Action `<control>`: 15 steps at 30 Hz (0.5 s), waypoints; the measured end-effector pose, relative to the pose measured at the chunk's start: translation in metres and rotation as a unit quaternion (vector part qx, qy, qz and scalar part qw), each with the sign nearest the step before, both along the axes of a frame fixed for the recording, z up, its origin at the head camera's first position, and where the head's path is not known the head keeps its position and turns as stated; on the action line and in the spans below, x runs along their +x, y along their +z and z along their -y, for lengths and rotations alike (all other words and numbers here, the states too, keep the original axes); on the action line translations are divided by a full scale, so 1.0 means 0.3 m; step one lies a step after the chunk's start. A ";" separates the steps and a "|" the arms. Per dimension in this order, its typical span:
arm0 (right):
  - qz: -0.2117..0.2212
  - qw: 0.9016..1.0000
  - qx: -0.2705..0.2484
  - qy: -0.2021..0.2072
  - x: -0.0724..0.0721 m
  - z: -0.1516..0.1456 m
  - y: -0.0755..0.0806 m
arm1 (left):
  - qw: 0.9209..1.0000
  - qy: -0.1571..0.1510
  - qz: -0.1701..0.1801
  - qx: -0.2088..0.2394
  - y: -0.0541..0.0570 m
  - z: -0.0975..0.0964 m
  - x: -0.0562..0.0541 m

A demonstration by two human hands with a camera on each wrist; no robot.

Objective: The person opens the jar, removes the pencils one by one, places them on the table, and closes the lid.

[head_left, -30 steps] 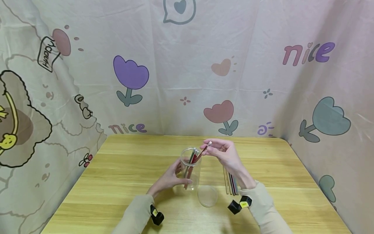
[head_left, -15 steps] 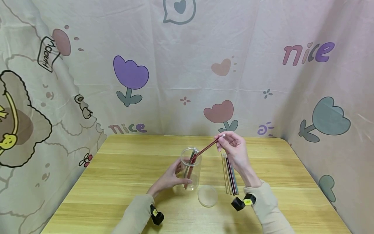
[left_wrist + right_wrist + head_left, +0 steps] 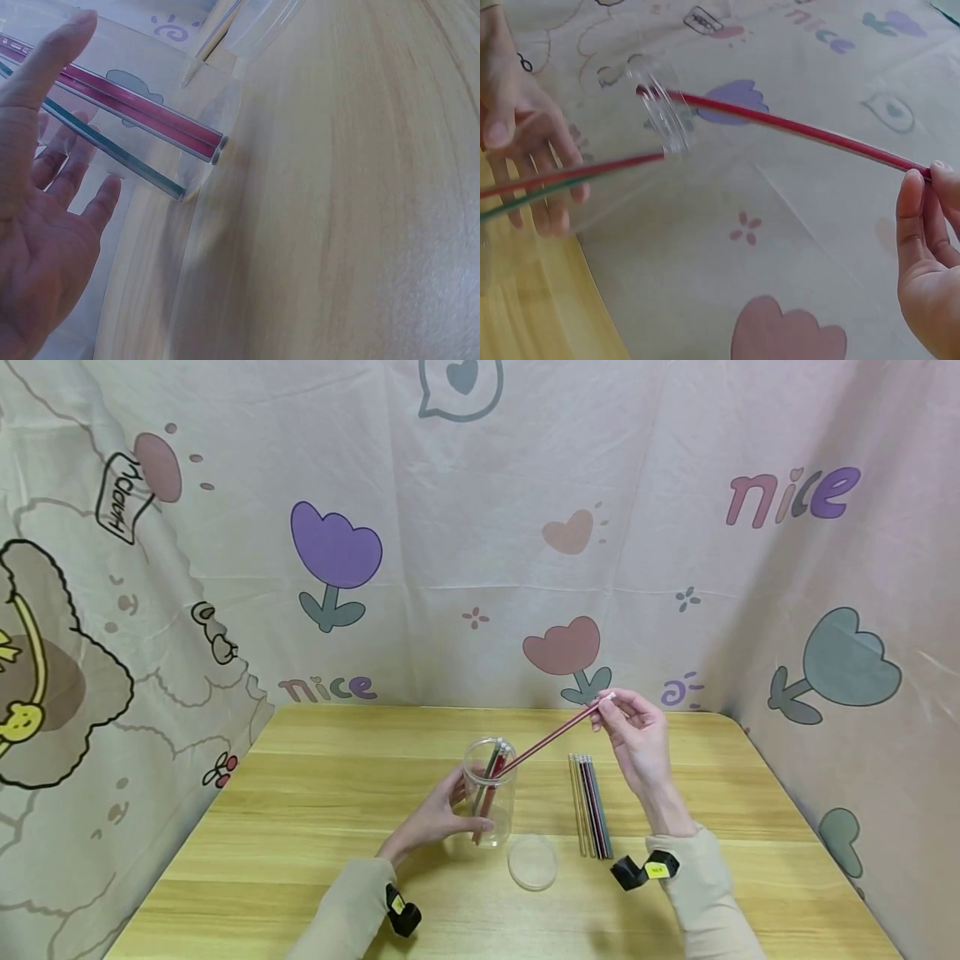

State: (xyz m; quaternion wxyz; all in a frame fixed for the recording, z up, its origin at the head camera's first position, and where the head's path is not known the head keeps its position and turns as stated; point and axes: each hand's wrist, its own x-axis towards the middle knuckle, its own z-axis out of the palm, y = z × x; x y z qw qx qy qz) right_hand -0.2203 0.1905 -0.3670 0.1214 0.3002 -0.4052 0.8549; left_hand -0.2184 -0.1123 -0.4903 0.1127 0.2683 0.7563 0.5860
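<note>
Nearest, over the worktop's (image 3: 300, 827) near edge, we log two beige sleeves (image 3: 345, 902) with small black cameras (image 3: 647, 868) strapped on. Past them, a round clear plastic lid (image 3: 532, 863) lies flat. Just beyond, left hand (image 3: 441, 814) wraps a clear cylindrical plastic jar (image 3: 504, 810), thumb one side, fingers the other; inside we count two red pencils (image 3: 142, 111) and a green pencil (image 3: 127, 156), all leaning. Toward the worktop's right edge, we see a side-by-side row of gold, dark and blue-grey pencils (image 3: 597, 818), tips pointing at near and far edges. Farther up, right hand (image 3: 639, 735) pinches a slim dark-red pencil (image 3: 551, 738) by its white end between thumb and fingertips; we mark it slanted, lower end inside the jar mouth. Behind the worktop's far edge, we note a pale cloth (image 3: 465, 527) printed with tulips, hearts and "nice".
</note>
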 end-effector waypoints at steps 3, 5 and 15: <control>0.008 1.000 -0.002 -0.006 -0.008 -0.028 -0.013 | 1.000 -0.001 0.000 0.001 -0.001 0.000 0.000; 0.018 1.000 -0.007 -0.012 -0.013 -0.047 -0.023 | 1.000 -0.002 0.000 0.001 -0.001 0.001 0.000; 0.096 0.994 -0.032 -0.049 -0.039 -0.131 -0.062 | 1.000 -0.003 -0.005 0.002 -0.003 0.000 -0.002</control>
